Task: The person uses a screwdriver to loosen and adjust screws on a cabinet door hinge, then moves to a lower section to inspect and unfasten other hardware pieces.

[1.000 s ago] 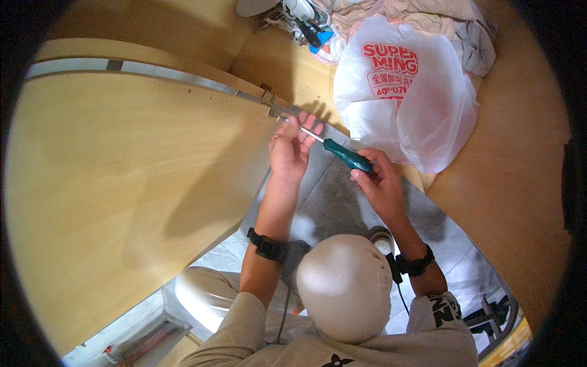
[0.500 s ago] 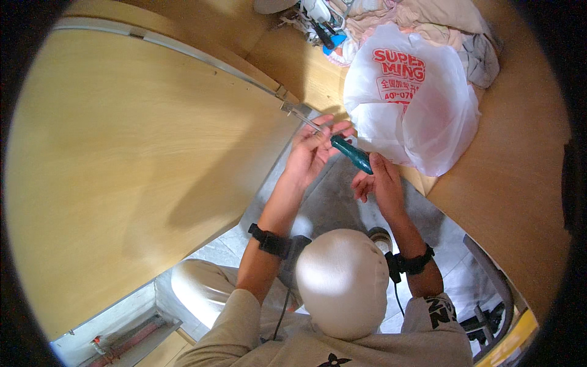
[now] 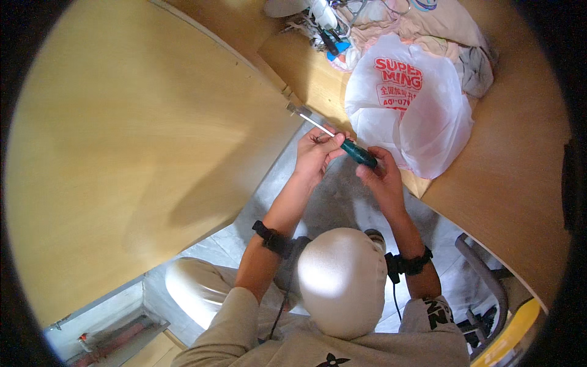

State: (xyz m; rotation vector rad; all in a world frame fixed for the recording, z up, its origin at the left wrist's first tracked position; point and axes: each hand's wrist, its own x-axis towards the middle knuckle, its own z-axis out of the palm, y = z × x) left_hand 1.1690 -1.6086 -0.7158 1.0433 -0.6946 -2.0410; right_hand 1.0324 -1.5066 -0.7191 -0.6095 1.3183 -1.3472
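A screwdriver with a dark green handle point(image 3: 358, 153) slants from upper left to lower right in front of me. Its bare metal shaft reaches to a small metal fitting point(image 3: 291, 107) at the edge of a light wooden door point(image 3: 202, 122). My left hand point(image 3: 315, 156) is closed near where shaft and handle meet, thumb and fingers pinching there. At the handle's rear end, my right hand point(image 3: 385, 174) has its thumb and fingers around the grip. The screwdriver's tip is too small to make out against the fitting.
A white plastic bag point(image 3: 406, 116) with red print stands just beyond my right hand on a wooden cabinet floor point(image 3: 321, 85). Folded cloths point(image 3: 446, 24) and loose tools point(image 3: 330, 37) lie behind it. A wooden panel point(image 3: 513, 147) rises at right; a curved grey tube frame point(image 3: 489, 275) stands below it.
My left fingers, spread beside the shaft before, have closed around the screwdriver's front. The right fingers have shifted round the handle's end. The door's top edge appears at a slightly different angle.
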